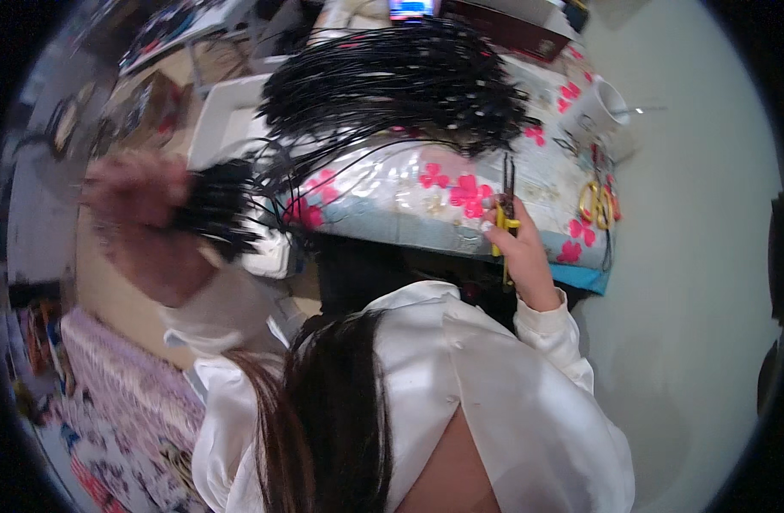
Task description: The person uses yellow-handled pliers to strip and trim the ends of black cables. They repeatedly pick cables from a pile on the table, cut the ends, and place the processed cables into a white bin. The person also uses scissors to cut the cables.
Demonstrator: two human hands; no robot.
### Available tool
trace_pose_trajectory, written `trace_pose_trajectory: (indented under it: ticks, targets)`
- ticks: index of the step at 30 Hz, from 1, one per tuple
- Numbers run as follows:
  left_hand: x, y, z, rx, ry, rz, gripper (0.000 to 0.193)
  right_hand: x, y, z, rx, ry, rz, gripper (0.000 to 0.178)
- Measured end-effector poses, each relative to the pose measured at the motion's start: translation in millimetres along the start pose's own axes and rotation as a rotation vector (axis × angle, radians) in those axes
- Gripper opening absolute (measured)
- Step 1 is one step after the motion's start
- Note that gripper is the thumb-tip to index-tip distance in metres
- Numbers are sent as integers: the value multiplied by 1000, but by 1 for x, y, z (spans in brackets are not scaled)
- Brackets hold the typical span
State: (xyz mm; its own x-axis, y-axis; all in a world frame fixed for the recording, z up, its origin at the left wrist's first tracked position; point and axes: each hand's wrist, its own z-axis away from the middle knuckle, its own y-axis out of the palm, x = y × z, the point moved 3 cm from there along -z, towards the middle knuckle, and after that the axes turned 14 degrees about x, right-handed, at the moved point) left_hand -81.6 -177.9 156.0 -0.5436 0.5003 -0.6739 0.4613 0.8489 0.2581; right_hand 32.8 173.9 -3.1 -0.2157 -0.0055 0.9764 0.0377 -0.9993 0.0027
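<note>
My left hand (144, 201), blurred by motion, is raised off the table's left end and closed around a bunch of black cable ends (225, 205). Thin black leads run from that bunch to a large heap of black cables (392, 81) across the far part of the table. At the table's front edge, my right hand (522, 248) grips long-nosed pliers (506, 209) with yellow handles, their dark jaws pointing away from me. The jaws look slightly apart and lie short of the heap.
A flower-patterned plastic cover (409, 192) lies over the table. Behind my left hand is a white tray (225, 120). On the right are a white cup (595, 111) and yellow-handled scissors (595, 203). A dark red box (520, 30) and a lit screen (411, 8) sit at the back.
</note>
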Motion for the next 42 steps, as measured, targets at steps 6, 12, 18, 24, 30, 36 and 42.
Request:
trace_pose_trajectory:
  ticks: [6, 12, 18, 24, 30, 36, 42]
  targets:
    - [-172, -111, -2, -79, -152, 333, 14, -16, -7, 1, -14, 56, 19, 45]
    - [-277, -142, 43, -315, -27, 164, 20, 14, 21, -26, 39, -107, 426, 49]
    - [-188, -146, 90, -272, -160, -133, 22, 36, 158, -108, 289, -918, 1197, 65]
    - [-193, -179, 135, -410, -98, -95, 22, 10, 182, -119, 243, -873, 1286, 50]
    - [-254, -228, 193, -558, 65, 58, 15, 8, 179, -121, 210, -742, 1301, 47]
    - [-356, -264, 252, -492, 177, 212, 16, 8, 176, -126, 157, -682, 1293, 46]
    - [-409, -277, 288, -689, 223, -489, 15, 7, 174, -130, 133, -659, 1305, 50]
